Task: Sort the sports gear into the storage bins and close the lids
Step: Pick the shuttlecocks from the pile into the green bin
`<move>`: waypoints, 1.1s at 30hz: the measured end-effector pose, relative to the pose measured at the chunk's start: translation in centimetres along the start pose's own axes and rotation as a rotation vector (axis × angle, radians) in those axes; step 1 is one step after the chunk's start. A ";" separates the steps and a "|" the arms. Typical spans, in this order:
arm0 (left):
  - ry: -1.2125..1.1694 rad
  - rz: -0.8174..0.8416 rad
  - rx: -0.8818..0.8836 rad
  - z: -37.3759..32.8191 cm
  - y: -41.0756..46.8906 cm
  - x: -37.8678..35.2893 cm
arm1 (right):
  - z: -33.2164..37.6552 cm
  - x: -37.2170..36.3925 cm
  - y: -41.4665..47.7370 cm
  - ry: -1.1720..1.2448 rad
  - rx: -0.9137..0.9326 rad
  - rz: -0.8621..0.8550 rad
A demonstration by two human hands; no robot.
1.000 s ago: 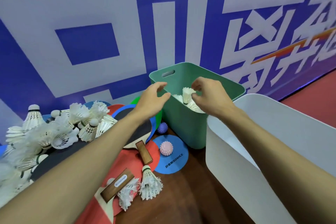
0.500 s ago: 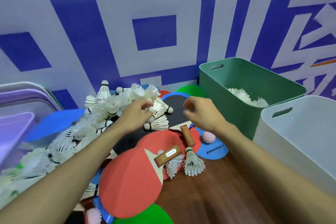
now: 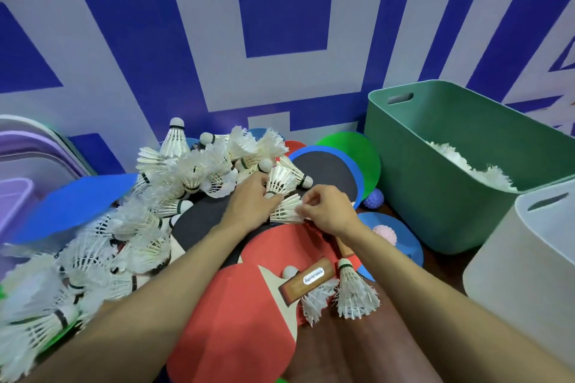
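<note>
The right hand (image 3: pixel 329 211) pinches the feather skirt of a shuttlecock (image 3: pixel 286 211) between thumb and curled fingertips. The left hand (image 3: pixel 249 205) curls its fingers round the same shuttlecock's cork end, which they hide. A second shuttlecock (image 3: pixel 281 179) lies just beyond the left fingertips, touching them. Whether the left hand grips that one too cannot be told. Left of the fingers a pile of shuttlecocks (image 3: pixel 186 171) spreads out, blurred toward the frame edge. Beneath the fingers lie a black paddle (image 3: pixel 326 171) and a red paddle (image 3: pixel 242 305). Right of them, well apart, stands the green bin (image 3: pixel 435 196) with white feathers inside, and nearer the camera a white bin (image 3: pixel 513 258), cut off. All of this rests on a dark wooden floor (image 3: pixel 357 351) against a blue-and-white wall (image 3: pixel 186 40).
</note>
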State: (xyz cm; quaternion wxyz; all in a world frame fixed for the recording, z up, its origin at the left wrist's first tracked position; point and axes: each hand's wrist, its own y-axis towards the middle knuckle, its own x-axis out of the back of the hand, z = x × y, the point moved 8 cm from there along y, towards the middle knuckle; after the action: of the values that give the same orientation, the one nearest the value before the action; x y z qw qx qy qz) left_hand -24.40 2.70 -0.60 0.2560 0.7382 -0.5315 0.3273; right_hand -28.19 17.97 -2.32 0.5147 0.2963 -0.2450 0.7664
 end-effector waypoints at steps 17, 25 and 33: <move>-0.233 -0.204 -0.129 -6.2 -5.1 6.2 | 7.6 10.9 -7.5 -0.262 0.500 -0.205; -0.482 -0.247 -0.278 -14.6 -6.9 6.2 | 5.4 21.7 -12.8 -0.256 0.525 -0.546; -0.574 -0.137 -0.396 -22.4 -3.6 0.1 | -1.7 28.1 -12.7 -0.256 0.222 -0.784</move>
State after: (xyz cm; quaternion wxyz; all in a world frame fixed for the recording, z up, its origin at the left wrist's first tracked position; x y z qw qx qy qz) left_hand -25.67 19.95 14.05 0.2558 0.7699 -0.5843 -0.0208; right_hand -24.98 41.64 17.20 0.6975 0.5135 -0.0917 0.4913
